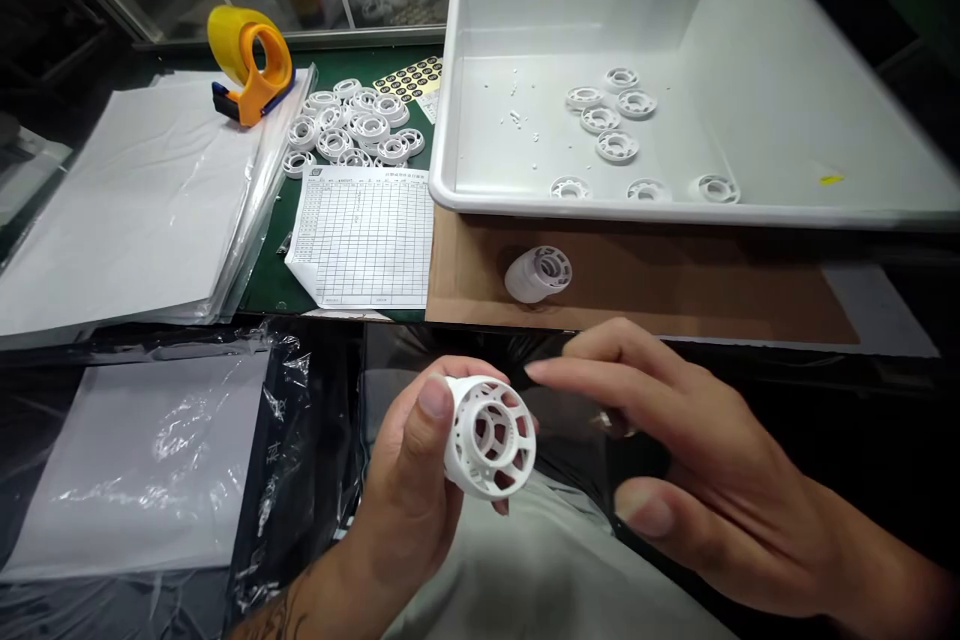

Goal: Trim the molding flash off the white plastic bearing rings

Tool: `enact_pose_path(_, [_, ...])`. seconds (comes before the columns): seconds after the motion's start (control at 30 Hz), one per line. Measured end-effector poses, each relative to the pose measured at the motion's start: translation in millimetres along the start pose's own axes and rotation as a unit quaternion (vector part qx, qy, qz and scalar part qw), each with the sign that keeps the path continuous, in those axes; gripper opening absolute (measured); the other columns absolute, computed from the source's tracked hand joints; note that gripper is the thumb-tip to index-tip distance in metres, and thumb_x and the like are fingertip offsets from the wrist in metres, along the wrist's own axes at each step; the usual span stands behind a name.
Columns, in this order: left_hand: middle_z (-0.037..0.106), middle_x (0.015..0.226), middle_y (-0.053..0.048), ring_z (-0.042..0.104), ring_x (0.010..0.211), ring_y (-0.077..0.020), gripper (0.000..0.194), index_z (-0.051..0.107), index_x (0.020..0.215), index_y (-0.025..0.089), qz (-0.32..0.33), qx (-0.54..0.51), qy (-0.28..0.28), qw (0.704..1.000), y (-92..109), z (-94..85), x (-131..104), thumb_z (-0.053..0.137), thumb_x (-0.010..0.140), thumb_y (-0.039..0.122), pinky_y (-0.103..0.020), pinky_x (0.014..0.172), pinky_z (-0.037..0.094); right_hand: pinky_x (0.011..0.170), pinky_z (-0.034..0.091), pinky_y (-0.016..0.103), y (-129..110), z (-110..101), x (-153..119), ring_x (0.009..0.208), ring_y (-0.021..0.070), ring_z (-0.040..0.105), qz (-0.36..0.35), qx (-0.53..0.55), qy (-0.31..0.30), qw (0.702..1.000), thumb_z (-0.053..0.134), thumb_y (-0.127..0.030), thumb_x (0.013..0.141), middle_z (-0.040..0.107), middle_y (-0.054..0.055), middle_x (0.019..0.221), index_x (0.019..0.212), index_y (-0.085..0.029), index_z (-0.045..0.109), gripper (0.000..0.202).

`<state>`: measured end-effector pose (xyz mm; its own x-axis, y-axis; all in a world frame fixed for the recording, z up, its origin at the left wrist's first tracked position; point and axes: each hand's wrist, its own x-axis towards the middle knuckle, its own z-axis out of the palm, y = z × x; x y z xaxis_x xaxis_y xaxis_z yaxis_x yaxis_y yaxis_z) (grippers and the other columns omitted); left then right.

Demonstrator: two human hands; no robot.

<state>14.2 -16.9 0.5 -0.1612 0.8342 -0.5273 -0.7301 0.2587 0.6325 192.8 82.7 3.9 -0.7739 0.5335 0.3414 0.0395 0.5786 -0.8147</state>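
Note:
My left hand is wrapped around white slotted plastic rings, which look nested in a short stack with the open face turned toward me. To the right, my right hand is apart from them, its thumb and fingers spread with nothing between. Beyond my hands, a similar white stack lies tilted on a brown cardboard sheet. Several single white rings rest inside a large white tray, along with small white crumbs.
A heap of white rings sits on the green table behind a printed form. An orange tape dispenser stands on stacked clear bags. Round black stickers lie near the tray. Black plastic wrapping is at lower left.

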Motion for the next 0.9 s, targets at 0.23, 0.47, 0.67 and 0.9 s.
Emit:
enact_pose_path(0.23, [0.06,0.054,-0.001,0.055,0.043,-0.009,0.068,0.073,0.072,0.012,-0.12,0.017,-0.099,0.988,-2.4,-0.4,6.7,0.087,0.069,0.078,-0.016,0.039,0.049,0.072,0.058,0.031,-12.6,-5.6,11.4,0.093,0.0188,0.068,-0.043,-0.113,-0.091,0.989,0.039,-0.035,0.121,0.059,0.014,0.133,0.149,-0.015,0.06,0.04])
enact_pose_path(0.47, [0.061,0.058,-0.002,0.056,0.047,-0.0099,0.076,0.076,0.081,0.011,-0.136,0.03,-0.097,0.986,-3.0,-1.6,6.4,0.083,0.068,0.085,-0.017,0.042,0.05,0.074,0.066,0.033,-22.2,-7.3,16.4,0.094,0.0226,0.073,-0.038,-0.135,-0.118,0.983,0.046,-0.03,0.117,0.063,0.017,0.13,0.144,-0.011,0.061,0.036])
enact_pose_path(0.67, [0.057,0.058,0.0,0.053,0.048,-0.0096,0.075,0.075,0.083,0.012,-0.126,0.038,-0.099,0.986,-2.6,-1.7,6.3,0.08,0.07,0.085,-0.017,0.043,0.047,0.072,0.063,0.032,-23.1,-6.5,16.3,0.095,0.0215,0.072,-0.036,-0.14,-0.12,0.982,0.047,-0.028,0.117,0.063,0.015,0.132,0.141,-0.012,0.06,0.032])
enact_pose_path(0.9, [0.057,0.057,0.0,0.055,0.046,-0.0089,0.068,0.072,0.073,0.012,-0.12,0.032,-0.089,0.988,-2.0,1.2,6.9,0.086,0.069,0.079,-0.016,0.041,0.051,0.069,0.058,0.034,-19.0,0.0,12.5,0.097,0.0208,0.069,-0.061,-0.154,-0.1,0.981,0.05,-0.025,0.116,0.062,0.014,0.131,0.143,-0.009,0.058,0.032])
